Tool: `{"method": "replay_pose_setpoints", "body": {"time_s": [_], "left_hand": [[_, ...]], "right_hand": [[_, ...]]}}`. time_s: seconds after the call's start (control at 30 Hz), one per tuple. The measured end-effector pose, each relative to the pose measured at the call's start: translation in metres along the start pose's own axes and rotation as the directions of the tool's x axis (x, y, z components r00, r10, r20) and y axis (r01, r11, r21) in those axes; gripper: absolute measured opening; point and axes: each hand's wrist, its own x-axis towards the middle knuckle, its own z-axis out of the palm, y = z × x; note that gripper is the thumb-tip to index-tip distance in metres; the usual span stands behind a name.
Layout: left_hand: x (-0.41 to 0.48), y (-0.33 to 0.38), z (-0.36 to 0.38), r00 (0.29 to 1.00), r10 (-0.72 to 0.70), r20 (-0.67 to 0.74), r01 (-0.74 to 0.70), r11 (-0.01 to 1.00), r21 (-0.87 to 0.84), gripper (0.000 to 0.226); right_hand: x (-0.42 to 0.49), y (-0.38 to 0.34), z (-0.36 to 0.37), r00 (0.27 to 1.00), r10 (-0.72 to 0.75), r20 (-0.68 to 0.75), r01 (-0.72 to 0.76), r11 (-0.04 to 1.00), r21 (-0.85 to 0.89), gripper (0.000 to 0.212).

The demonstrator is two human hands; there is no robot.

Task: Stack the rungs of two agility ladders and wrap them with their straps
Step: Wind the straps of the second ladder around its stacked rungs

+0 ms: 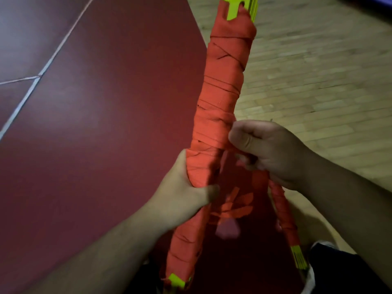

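A long bundle of yellow-green ladder rungs (224,81), wound almost end to end in orange strap, stands tilted in front of me. Its yellow-green ends show at the top and bottom. My left hand (186,187) grips this bundle just below its middle. My right hand (269,151) pinches the strap's loose end (222,145) beside the bundle's right edge, fingers curled. A second, thinner wrapped bundle (284,217) slants down under my right wrist, with its yellow-green rung ends (300,258) showing at the bottom.
A dark red court floor (95,145) with white lines lies to the left. Light wooden flooring (318,71) runs along the right. Loose orange strap loops (235,206) lie on the floor between the two bundles. My dark clothing shows at the bottom right.
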Motion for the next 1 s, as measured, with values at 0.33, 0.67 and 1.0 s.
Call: {"method": "replay_pose_setpoints", "body": {"time_s": [0.33, 0.67, 1.0], "left_hand": [[-0.002, 0.006, -0.018, 0.849, -0.045, 0.526, 0.288, 0.874, -0.391, 0.056], [-0.001, 0.001, -0.010, 0.959, -0.086, 0.272, 0.065, 0.994, 0.083, 0.075], [0.001, -0.006, 0.001, 0.999, -0.039, 0.021, 0.032, 0.955, 0.295, 0.045]], "right_hand": [[-0.006, 0.004, -0.009, 0.976, 0.117, 0.185, -0.136, 0.986, 0.092, 0.026], [0.002, 0.007, 0.008, 0.984, 0.045, -0.173, -0.032, 0.996, 0.078, 0.058], [0.004, 0.017, 0.005, 0.990, -0.011, -0.140, 0.001, 0.997, -0.072, 0.047]]}}
